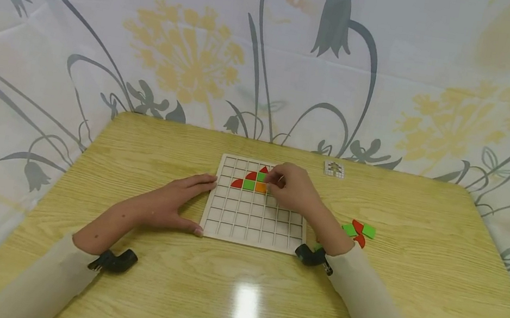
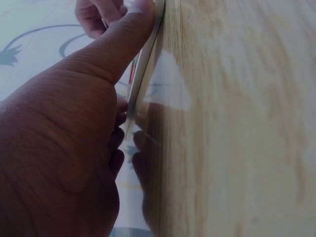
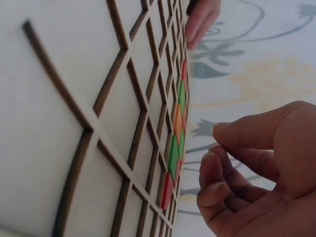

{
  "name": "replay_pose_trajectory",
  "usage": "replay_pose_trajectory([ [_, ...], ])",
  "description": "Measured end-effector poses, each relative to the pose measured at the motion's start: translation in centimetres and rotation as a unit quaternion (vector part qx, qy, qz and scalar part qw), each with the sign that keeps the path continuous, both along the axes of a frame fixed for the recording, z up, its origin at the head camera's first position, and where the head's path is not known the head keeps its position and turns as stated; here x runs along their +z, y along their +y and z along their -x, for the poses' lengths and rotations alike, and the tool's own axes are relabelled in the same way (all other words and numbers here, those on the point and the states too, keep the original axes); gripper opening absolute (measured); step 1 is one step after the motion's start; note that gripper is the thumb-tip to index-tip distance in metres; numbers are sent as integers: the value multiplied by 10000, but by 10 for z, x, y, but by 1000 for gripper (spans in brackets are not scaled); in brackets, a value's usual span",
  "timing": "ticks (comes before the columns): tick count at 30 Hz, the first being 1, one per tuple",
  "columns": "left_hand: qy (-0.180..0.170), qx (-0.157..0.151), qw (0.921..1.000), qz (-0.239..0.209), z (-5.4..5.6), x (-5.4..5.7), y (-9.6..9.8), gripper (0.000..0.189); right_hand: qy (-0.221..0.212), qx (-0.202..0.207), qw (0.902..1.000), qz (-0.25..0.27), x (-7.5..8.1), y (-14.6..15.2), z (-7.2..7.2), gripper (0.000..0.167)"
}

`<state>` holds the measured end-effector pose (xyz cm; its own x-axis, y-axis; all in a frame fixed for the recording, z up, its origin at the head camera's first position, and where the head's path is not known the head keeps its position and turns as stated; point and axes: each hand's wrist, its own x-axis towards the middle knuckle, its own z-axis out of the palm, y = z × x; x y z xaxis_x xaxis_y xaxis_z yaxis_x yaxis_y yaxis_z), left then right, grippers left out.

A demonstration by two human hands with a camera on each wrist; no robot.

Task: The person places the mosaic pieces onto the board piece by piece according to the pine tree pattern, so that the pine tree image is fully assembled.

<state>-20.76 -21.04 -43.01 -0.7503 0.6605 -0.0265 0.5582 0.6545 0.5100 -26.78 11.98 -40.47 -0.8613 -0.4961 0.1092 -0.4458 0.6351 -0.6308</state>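
A pale square board (image 1: 231, 216) with a raised grid lies on the table. Red, green and orange tiles sit in its far cells, among them a red triangle (image 1: 264, 170), a green square (image 1: 248, 184) and an orange tile (image 1: 260, 187). My left hand (image 1: 164, 203) rests along the board's left edge, thumb at the near corner, fingers extended. Over the tiles is my right hand (image 1: 292, 189), thumb and forefinger bent close together. In the right wrist view a small gap separates its fingertips (image 3: 221, 131) from each other, with no tile visible between them. This hand hides some cells in the head view.
Loose red and green tiles, such as a green one (image 1: 369, 231), lie right of the board, partly behind the right forearm. A small pattern card (image 1: 335, 169) lies near the table's far edge. Flower-printed cloth (image 1: 277, 74) hangs behind the wooden table (image 1: 156, 292).
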Motion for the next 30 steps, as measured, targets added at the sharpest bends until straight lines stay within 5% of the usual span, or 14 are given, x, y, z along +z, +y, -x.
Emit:
replay_pose_trajectory([
  [13,61,21,10000,39,0,0,0,111,75,14,9999,129,12,30,-32,24],
  [30,48,74,9999,77,-1,0,0,112,779,-232,9967,-6,4,84,-64,15],
])
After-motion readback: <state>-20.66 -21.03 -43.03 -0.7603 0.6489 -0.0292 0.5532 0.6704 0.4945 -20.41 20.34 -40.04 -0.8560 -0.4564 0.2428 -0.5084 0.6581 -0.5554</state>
